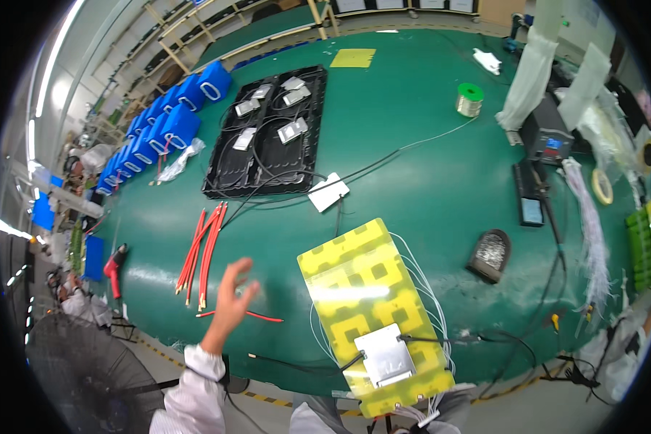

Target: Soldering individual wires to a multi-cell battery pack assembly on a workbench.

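My left hand [231,300] is over the near left part of the green table, its fingers apart and nothing held in them. A short red wire [266,317] lies beneath it, passing behind the wrist side of the hand. Just beyond is a bundle of red wires [208,249] with bare ends. To the right of the hand, a yellow battery pack [372,289] lies near the front edge, with a silver circuit module [387,356] on top, black cables and thin white wires along its sides. My right hand does not show.
A black tray [315,137] with silver modules stands at the back, near blue battery packs [181,126]. On the right are a solder spool [470,100], a soldering station [546,134] and a tip cleaner [490,254]. A red heat gun [113,271] lies far left.
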Action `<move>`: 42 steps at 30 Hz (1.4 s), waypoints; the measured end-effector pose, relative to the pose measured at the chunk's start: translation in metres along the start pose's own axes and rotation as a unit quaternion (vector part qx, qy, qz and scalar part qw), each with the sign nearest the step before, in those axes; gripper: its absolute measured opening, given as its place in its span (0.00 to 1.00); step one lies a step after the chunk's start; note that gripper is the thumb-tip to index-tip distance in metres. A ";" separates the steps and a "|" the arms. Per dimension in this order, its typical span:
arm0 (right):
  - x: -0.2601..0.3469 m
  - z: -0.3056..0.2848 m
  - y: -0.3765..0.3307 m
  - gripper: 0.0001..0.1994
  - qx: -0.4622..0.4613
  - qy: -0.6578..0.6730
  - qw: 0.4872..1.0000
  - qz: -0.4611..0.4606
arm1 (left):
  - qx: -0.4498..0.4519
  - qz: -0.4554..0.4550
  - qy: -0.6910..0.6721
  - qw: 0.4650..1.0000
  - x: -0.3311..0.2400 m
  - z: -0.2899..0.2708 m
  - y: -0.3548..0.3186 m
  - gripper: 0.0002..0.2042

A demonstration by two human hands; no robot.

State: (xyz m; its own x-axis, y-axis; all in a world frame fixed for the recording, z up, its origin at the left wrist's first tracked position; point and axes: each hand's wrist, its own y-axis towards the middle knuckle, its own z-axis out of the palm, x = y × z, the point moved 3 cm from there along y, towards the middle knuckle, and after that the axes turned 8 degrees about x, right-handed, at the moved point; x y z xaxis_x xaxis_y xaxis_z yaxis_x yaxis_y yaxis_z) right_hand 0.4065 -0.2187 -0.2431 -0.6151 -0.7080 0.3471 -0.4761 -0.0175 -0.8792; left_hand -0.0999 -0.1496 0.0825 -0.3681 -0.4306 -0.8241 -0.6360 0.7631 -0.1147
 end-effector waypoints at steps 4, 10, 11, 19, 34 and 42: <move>-0.001 -0.013 0.019 0.19 -0.004 -0.007 1.000 -0.022 | -0.150 -0.022 0.101 0.983 0.052 -0.041 0.087 0.26; -0.015 -0.029 0.029 0.18 0.000 0.004 1.000 -0.027 | -0.275 -0.071 -0.020 0.959 0.116 -0.103 0.176 0.23; -0.015 -0.032 0.032 0.18 -0.003 0.007 1.000 -0.029 | -0.249 -0.010 0.041 0.968 0.129 -0.123 0.190 0.25; -0.026 -0.058 0.054 0.17 -0.055 0.126 0.988 -0.073 | -0.254 -0.031 0.004 0.967 0.215 -0.182 0.301 0.44; -0.210 -0.002 -0.228 0.19 -0.225 0.634 0.738 -0.056 | -0.093 0.258 -0.349 0.896 0.016 -0.175 0.103 0.18; -0.159 0.164 -0.128 0.21 -0.245 0.741 0.625 0.019 | 0.025 0.149 0.055 0.987 0.020 -0.065 -0.022 0.18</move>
State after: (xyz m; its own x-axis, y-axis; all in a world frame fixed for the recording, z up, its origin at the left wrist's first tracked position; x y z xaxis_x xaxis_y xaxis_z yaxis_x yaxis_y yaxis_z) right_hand 0.6683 -0.2201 -0.2397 -0.3661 0.7362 0.5692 -0.3554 0.4547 -0.8167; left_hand -0.1372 -0.2059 0.1046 -0.6062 -0.2313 -0.7610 -0.4559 0.8850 0.0941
